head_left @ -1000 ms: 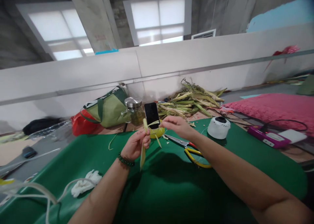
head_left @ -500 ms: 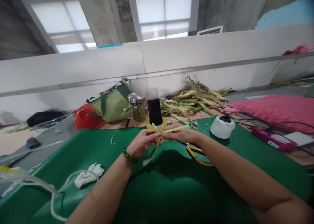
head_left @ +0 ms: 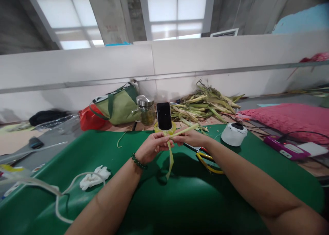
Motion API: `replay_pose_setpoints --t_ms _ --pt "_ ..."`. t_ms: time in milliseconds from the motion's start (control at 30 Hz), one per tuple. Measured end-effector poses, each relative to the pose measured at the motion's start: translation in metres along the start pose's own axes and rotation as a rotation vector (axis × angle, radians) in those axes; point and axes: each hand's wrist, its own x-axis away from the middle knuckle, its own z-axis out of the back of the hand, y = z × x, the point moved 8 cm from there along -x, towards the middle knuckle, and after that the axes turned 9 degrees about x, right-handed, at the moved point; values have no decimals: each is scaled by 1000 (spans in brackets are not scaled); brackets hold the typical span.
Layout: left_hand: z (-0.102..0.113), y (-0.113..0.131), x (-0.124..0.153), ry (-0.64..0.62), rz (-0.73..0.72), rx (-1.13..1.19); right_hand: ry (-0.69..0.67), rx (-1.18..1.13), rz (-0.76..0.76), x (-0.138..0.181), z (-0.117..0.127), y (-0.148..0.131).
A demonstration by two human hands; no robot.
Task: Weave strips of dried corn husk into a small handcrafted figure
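Note:
My left hand (head_left: pixel 153 146), with a green bead bracelet at the wrist, is closed on pale green plant-leaf strips (head_left: pixel 170 159); one strip hangs down below the fingers. Beside it, my right hand (head_left: pixel 191 138) pinches the same bundle, where a longer strip points up and right across its fingers. The fingertips of both hands nearly meet, and the exact crossing of the strips between them is hard to make out. Under my right forearm lie yellow-handled scissors (head_left: pixel 205 159), partly hidden by the arm. A black phone (head_left: pixel 163 115) stands upright just behind my hands on a yellow base.
Green mat (head_left: pixel 180 200) covers the table. Behind it are a glass jug (head_left: pixel 146 113), a green bag (head_left: pixel 119 106) and a heap of leaf stalks (head_left: pixel 205 103). A white spool (head_left: pixel 233 134) and purple power strip (head_left: pixel 285 147) sit right; crumpled tissue (head_left: pixel 95 177) and a white cable (head_left: pixel 57 202) left.
The hanging strip has swung from slanting left to hanging nearly straight down, slightly to the right. My hands stay together with a small shift of grip. The whole view has shifted slightly.

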Motion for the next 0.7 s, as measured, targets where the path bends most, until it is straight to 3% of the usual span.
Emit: replay_pose_setpoints --t_ms 100,233,300,533,700 --pt "1 -2 -2 18 23 -12 114 59 3 -3 7 3" --pt "15 4 -4 193 -65 20 411 204 -40 3 33 1" --pt "20 8 -4 243 -108 57 478 193 -102 6 39 2" --pt "20 14 -2 211 -175 31 371 -122 -131 -1 9 2" --pt "16 19 -1 193 -286 -39 156 -383 -191 -9 -22 9"
